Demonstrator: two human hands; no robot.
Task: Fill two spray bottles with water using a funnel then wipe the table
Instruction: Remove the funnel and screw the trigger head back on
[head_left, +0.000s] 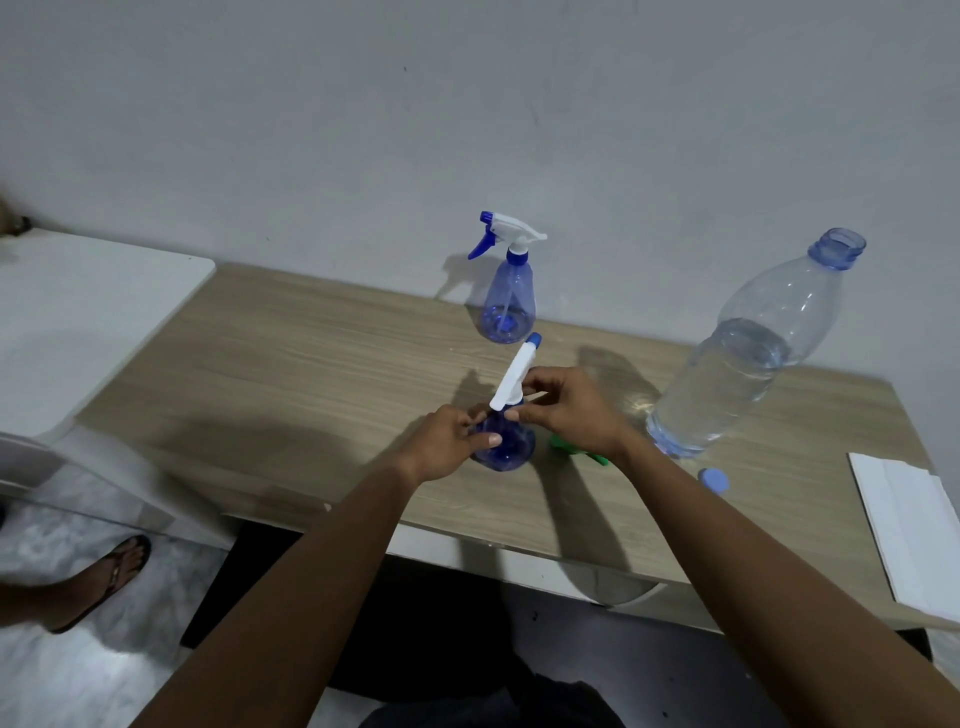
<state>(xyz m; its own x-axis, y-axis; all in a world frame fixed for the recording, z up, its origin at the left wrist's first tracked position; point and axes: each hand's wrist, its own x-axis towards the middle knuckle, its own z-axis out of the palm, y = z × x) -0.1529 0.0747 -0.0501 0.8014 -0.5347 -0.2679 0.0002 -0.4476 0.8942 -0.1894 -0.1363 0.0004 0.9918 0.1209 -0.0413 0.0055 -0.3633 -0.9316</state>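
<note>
- Blue near bottle stands at the table's front middle; your left hand wraps its body, fingers pressed around it.
- Your right hand pinches the collar under the white sprayer, which sits on the neck; you look to be twisting it, though on or off I cannot tell.
- Far bottle stands capped by the wall with only a little water showing in its base, so filling seems largely ahead.
- Water bottle stands open, over half full, at your right; its cap lies beside it.
- Green funnel lies mostly hidden under your right wrist.
- White cloth waits at the right edge; wiping is left.
- Nothing blocks the near bottle.
</note>
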